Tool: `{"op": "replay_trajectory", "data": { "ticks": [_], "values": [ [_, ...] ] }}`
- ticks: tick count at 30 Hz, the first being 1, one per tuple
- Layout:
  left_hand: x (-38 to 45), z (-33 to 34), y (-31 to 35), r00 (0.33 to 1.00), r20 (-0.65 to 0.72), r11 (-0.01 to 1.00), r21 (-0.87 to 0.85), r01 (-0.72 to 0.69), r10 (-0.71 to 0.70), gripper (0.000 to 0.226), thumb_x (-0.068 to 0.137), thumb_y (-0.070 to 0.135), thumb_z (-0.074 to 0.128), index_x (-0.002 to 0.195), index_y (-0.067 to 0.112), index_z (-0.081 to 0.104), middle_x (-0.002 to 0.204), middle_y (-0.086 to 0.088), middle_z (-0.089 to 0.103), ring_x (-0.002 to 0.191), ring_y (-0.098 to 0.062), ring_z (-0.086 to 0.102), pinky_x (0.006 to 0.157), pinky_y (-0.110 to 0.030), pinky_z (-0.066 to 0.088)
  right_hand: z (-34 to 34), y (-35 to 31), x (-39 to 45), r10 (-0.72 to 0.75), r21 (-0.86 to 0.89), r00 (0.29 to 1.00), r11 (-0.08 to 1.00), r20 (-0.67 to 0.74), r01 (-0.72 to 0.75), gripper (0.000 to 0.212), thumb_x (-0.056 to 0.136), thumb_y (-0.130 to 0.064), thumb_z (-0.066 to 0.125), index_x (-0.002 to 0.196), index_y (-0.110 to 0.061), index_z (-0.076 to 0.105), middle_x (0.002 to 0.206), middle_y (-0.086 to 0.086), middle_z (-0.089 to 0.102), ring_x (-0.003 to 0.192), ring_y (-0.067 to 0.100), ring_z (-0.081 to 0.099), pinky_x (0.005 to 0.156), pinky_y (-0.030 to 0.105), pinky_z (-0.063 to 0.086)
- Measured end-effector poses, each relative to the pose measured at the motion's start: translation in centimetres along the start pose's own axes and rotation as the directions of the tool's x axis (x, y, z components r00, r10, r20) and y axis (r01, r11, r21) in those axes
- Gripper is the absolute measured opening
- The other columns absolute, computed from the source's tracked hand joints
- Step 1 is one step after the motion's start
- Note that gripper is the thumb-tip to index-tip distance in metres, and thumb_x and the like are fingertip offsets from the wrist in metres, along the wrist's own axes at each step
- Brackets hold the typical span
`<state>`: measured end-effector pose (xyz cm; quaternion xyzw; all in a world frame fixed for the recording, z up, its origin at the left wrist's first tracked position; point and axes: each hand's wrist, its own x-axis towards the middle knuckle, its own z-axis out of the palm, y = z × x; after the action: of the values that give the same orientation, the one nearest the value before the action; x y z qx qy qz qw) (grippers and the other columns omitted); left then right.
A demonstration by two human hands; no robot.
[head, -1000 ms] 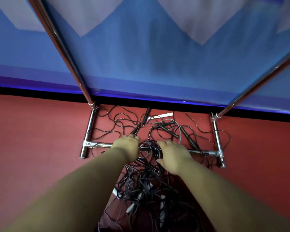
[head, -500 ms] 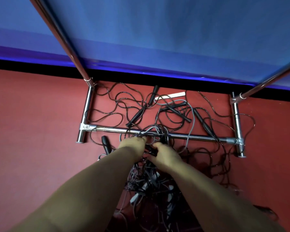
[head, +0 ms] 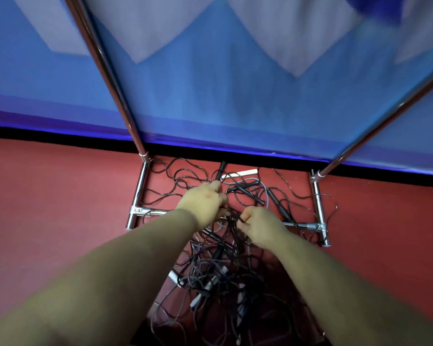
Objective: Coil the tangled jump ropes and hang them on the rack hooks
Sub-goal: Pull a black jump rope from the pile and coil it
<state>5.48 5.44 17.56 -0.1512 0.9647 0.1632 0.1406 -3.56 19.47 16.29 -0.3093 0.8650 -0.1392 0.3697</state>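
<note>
While both forearms reach forward and down, the left hand [head: 202, 206] and right hand [head: 260, 224] work at the middle of the jump ropes [head: 220, 265]. Fingers of the left hand are curled into the strands, grasping several thin black cords; just beyond its knuckles lies a black handle [head: 220, 171]. Next to it, the right hand pinches a black cord between thumb and curled fingers, directly over the rack's lower crossbar.

Condition of the ropes: badly tangled. Thin dark cords loop over one another in a loose heap, with one grey cord [head: 265, 193] curving beyond the right hand. Several black handles lie among the loops past both hands, and a white handle [head: 245, 173] lies farther out, near the wall. The densest knot sits below the hands, toward the person, with pale handle ends showing inside it. Motion blur prevents a count of the ropes.

Rack [head: 318, 203]: chrome tubing, its base on the floor, a foot bar to either side of the hands and two uprights rising out of view. Cords pass over and under the crossbar.

Floor [head: 60, 208]: red carpet. Beyond the pile, a black skirting strip runs along the base of a blue wall [head: 210, 96] bearing pale zigzag shapes.
</note>
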Motion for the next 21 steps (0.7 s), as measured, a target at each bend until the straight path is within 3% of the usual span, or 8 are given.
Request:
{"op": "replay_trajectory", "data": {
  "ticks": [4,6,8,10,12,15,18,21],
  "values": [
    [-4.9,-5.3,4.1,0.990,-0.139,0.957,-0.285,-0.045,0.005,0.022,0.090,0.040,0.061,0.096,0.019,0.064,0.092,0.001,0.065,0.089,-0.021,0.060,0.078,-0.031,0.047,-4.5,-0.8,-5.9,-0.082,0.105,0.996,0.991,-0.018,0.083,0.018,0.087,-0.021,0.062,0.070,-0.016,0.056,0.061,-0.004,0.051,0.055,0.012,0.044,0.059,0.027,0.040],
    [-7.9,-8.0,6.4,0.963,-0.270,0.906,-0.410,-0.102,-0.014,0.018,0.089,0.036,0.065,0.091,0.019,0.066,0.069,0.010,0.060,0.067,-0.011,0.056,0.070,-0.028,0.045,-5.7,-1.1,-9.3,-0.135,0.073,0.990,0.988,0.026,0.133,0.013,0.087,-0.018,0.061,0.083,-0.006,0.062,0.067,-0.002,0.053,0.063,0.014,0.048,0.064,0.026,0.044],
    [-10.9,-9.8,8.3,0.934,-0.350,0.850,-0.511,-0.128,-0.070,0.013,0.088,0.033,0.067,0.088,0.020,0.068,0.057,0.016,0.053,0.055,0.000,0.048,0.063,-0.025,0.042,-6.6,-1.4,-12.2,-0.178,0.099,0.984,0.979,0.009,0.176,0.009,0.088,-0.015,0.059,0.086,-0.007,0.061,0.068,-0.003,0.054,0.062,0.011,0.047,0.062,0.020,0.042],
    [-13.3,-10.8,9.6,0.899,-0.407,0.762,-0.631,-0.149,-0.161,0.007,0.086,0.030,0.068,0.081,0.027,0.067,0.059,0.014,0.060,0.057,-0.001,0.053,0.065,-0.025,0.045,-7.5,-1.9,-14.7,-0.204,0.139,0.975,0.967,-0.090,0.215,0.014,0.088,-0.015,0.060,0.076,-0.021,0.059,0.059,-0.011,0.052,0.055,0.006,0.045,0.059,0.020,0.039],
    [-15.6,-11.3,10.5,0.844,-0.457,0.642,-0.743,-0.188,-0.281,0.012,0.086,0.023,0.070,0.076,0.030,0.066,0.072,0.012,0.068,0.070,-0.005,0.062,0.073,-0.024,0.049,-8.5,-2.4,-17.1,-0.213,0.221,0.956,0.941,-0.203,0.257,0.018,0.088,-0.015,0.062,0.072,-0.024,0.058,0.053,-0.012,0.053,0.056,0.007,0.052,0.063,0.026,0.044],
    [-18.4,-11.5,11.7,0.782,-0.456,0.446,-0.857,-0.258,-0.425,0.012,0.086,0.014,0.069,0.078,0.023,0.068,0.077,0.006,0.071,0.075,-0.009,0.065,0.077,-0.023,0.052,-9.3,-3.6,-20.8,-0.180,0.495,0.937,0.810,-0.299,0.314,0.013,0.089,-0.010,0.062,0.081,-0.021,0.061,0.068,-0.005,0.064,0.067,0.011,0.066,0.072,0.029,0.053],
    [-19.9,-10.7,12.6,0.799,-0.389,0.352,-0.905,-0.239,-0.457,0.009,0.089,0.016,0.065,0.080,0.019,0.068,0.081,-0.001,0.073,0.080,-0.015,0.068,0.079,-0.028,0.052,-9.2,-4.4,-23.3,-0.124,0.640,0.935,0.699,-0.334,0.321,0.010,0.090,-0.007,0.060,0.086,-0.016,0.062,0.074,0.001,0.068,0.068,0.010,0.069,0.065,0.022,0.056],
    [-19.6,-10.0,12.9,0.882,-0.296,0.342,-0.924,-0.169,-0.366,0.014,0.094,0.020,0.058,0.083,0.022,0.067,0.081,0.007,0.073,0.078,-0.010,0.067,0.081,-0.032,0.051,-9.0,-4.8,-24.3,-0.044,0.757,0.933,0.571,-0.358,0.317,0.007,0.091,-0.006,0.059,0.092,-0.013,0.063,0.076,0.004,0.069,0.065,0.009,0.070,0.062,0.019,0.056]
  ]
}}
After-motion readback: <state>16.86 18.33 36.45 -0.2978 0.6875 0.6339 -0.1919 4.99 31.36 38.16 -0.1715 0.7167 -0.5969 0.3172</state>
